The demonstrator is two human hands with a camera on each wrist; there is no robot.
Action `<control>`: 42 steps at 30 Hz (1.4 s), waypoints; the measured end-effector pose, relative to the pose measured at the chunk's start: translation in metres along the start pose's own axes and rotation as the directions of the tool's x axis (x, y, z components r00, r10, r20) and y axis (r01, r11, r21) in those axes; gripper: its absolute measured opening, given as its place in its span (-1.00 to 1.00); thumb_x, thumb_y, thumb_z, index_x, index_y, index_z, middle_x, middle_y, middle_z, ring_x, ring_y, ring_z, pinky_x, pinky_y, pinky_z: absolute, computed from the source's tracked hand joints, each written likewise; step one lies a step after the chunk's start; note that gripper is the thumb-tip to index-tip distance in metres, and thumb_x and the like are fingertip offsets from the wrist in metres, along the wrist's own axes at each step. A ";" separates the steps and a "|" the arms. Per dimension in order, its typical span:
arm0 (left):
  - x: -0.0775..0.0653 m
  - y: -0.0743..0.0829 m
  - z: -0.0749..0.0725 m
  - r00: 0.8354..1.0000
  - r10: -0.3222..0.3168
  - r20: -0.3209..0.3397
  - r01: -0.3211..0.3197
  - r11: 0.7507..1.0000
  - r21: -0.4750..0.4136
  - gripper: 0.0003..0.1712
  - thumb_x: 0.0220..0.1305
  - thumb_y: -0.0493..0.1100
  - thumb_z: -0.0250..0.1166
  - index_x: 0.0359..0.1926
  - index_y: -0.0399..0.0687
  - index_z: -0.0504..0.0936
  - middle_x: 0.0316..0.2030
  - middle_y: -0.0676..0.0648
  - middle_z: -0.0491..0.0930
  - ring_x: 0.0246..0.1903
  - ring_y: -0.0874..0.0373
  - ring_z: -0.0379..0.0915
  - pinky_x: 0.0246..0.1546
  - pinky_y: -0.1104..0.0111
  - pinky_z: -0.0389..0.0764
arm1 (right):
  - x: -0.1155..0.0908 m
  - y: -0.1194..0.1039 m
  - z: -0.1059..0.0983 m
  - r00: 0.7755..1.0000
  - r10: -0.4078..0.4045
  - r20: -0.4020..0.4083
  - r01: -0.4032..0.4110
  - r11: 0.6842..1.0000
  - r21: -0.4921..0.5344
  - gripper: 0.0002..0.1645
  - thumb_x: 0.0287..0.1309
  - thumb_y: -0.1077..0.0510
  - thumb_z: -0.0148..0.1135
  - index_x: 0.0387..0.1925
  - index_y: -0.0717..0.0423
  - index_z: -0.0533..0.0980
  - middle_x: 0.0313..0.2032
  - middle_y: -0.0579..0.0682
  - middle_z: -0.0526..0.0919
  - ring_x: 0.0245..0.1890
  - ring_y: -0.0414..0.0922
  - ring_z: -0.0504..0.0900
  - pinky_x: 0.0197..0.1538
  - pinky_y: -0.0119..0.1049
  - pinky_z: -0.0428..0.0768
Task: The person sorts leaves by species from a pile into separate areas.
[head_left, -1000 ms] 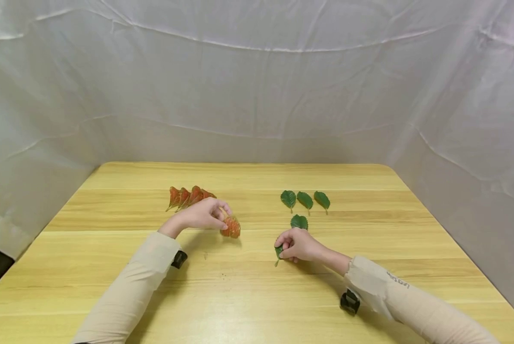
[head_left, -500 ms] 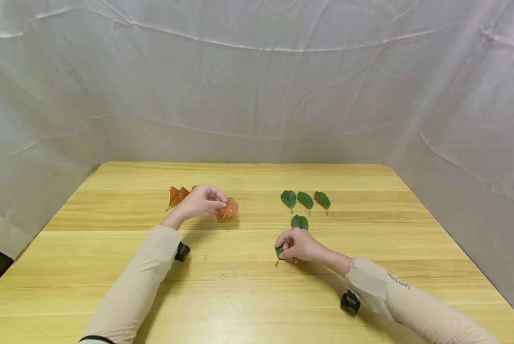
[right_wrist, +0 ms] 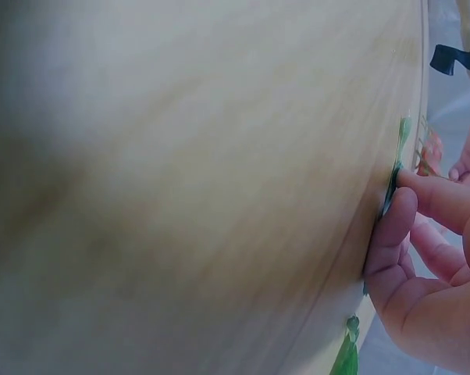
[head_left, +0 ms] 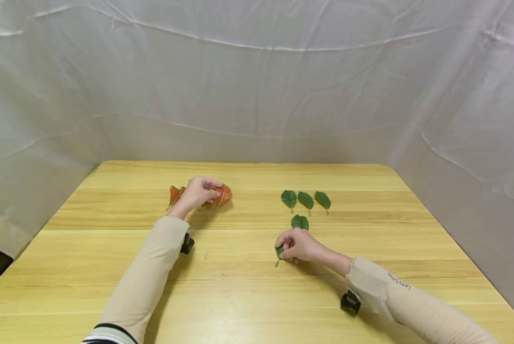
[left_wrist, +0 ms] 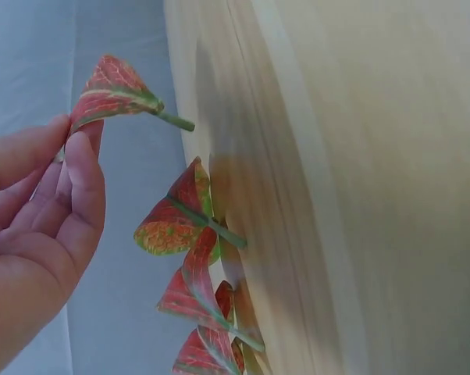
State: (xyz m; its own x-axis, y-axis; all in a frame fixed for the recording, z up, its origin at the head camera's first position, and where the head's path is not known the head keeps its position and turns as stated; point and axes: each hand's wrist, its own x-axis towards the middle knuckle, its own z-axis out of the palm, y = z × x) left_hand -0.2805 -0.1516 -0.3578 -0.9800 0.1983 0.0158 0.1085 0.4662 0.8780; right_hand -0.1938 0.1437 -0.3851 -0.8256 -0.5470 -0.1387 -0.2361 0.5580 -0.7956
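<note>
My left hand (head_left: 198, 193) pinches a red leaf (head_left: 224, 195) by its edge, between thumb and fingertips. In the left wrist view that red leaf (left_wrist: 114, 87) is raised off the wood, its short green stem pointing to the table. Below it lie several more red leaves (left_wrist: 172, 219) in an overlapping row, partly hidden by the left hand in the head view. My right hand (head_left: 300, 245) rests low on the table, thumb and fingers curled at a green leaf (head_left: 278, 251) whose stem points toward the front. Just beyond the knuckles lies another green leaf (head_left: 300, 221), partly covered.
Three green leaves (head_left: 305, 200) lie side by side toward the back right of the wooden table (head_left: 248, 296). A pale fabric curtain (head_left: 257, 95) surrounds the table at the back and sides. Black camera mounts (head_left: 350, 302) sit under the sleeves.
The left hand has carried the red leaf away from me and slightly left, up to the right end of the red row. The right hand has stayed at its green leaf.
</note>
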 end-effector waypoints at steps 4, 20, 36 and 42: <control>0.004 -0.001 0.002 1.000 -0.009 -0.021 0.010 0.999 0.032 -0.70 0.12 -0.39 0.21 -0.08 -0.36 0.56 -0.21 -0.28 0.56 -0.33 0.02 0.52 -0.35 0.26 0.56 | 0.000 0.000 0.000 1.000 0.002 0.000 -0.002 1.000 -0.002 -0.81 -0.12 0.45 0.26 -0.35 0.35 0.54 -0.65 -0.05 0.46 -0.75 -0.23 0.42 -0.64 -0.35 0.49; 0.013 -0.005 0.011 0.998 -0.049 0.025 0.046 0.992 0.117 -0.70 0.12 -0.45 0.15 -0.07 -0.42 0.54 -0.24 -0.28 0.57 -0.47 0.11 0.49 -0.39 0.28 0.55 | 0.000 -0.003 0.002 1.000 0.005 -0.014 -0.005 0.999 -0.047 -0.83 -0.13 0.40 0.30 -0.37 0.32 0.58 -0.67 -0.08 0.41 -0.76 -0.24 0.42 -0.65 -0.38 0.47; 0.013 -0.005 0.012 0.998 -0.064 -0.009 0.064 0.982 0.175 -0.66 0.16 -0.40 0.15 -0.01 -0.33 0.51 -0.07 -0.29 0.48 -0.09 -0.08 0.43 -0.18 0.23 0.49 | -0.004 -0.004 0.006 0.996 -0.081 -0.035 0.076 0.987 -0.144 -0.81 -0.15 0.41 0.32 -0.36 0.28 0.58 -0.36 0.06 0.59 -0.76 -0.25 0.41 -0.67 -0.42 0.45; 0.008 0.000 0.013 0.995 0.019 -0.100 0.005 0.972 0.236 -0.69 0.12 -0.40 0.14 -0.07 -0.31 0.55 -0.07 -0.30 0.45 -0.06 -0.11 0.36 -0.21 0.18 0.48 | -0.007 -0.005 0.007 0.990 -0.126 -0.071 0.108 0.970 -0.218 -0.72 -0.19 0.39 0.36 -0.31 0.29 0.58 -0.22 0.16 0.39 -0.75 -0.31 0.40 -0.51 -0.45 0.45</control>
State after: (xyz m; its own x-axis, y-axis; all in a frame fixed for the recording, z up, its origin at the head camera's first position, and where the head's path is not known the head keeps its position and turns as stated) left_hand -0.2864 -0.1383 -0.3637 -0.9896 0.1200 0.0800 0.1396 0.6577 0.7402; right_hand -0.1835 0.1402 -0.3848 -0.8236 -0.5671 0.0047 -0.4297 0.6187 -0.6577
